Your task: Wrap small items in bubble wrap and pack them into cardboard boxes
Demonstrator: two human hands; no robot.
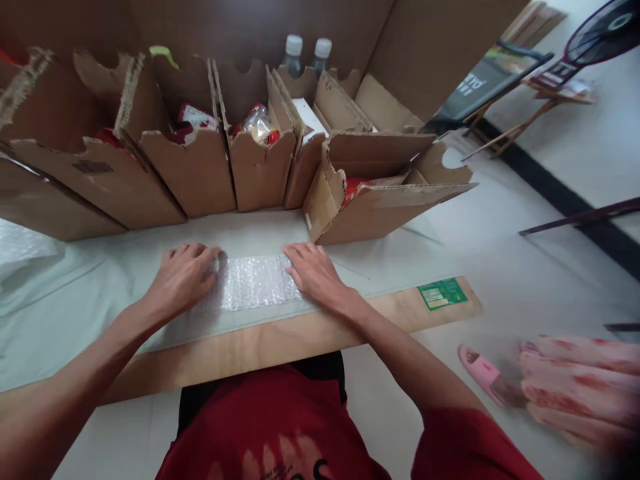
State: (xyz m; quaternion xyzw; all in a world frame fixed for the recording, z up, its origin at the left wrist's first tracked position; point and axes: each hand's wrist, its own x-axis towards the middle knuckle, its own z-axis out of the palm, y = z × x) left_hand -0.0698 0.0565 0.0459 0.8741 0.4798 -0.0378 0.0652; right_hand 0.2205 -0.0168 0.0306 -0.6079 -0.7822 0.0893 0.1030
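Pale sheeting covers the plywood worktable (280,347), whose bare wooden edge runs nearest the person, a green printed label (443,294) stuck at its right end. Just beyond that edge lies a strip of clear bubble wrap (253,283), flat on the sheeting, its long axis running left to right across the person's front.

Both hands rest on it, one at each end. The left hand (183,277) lies palm down on the left end, fingers spread loosely and pointing inward along the strip. The right hand (313,270) lies palm down on the right end, fingers extended and close together, tips reaching toward the far edge. Neither hand grips or pinches anything; both press flat. The stretch of wrap between them is bare, and both hands are about equally near its middle.

Farther back stands a row of torn brown cardboard boxes (200,167) holding red and clear packets, with a tipped open box (380,200) to the right. Behind them rise two plastic bottles with white caps (306,57).

At the lower right, a pink slipper (480,373) sits on the floor.
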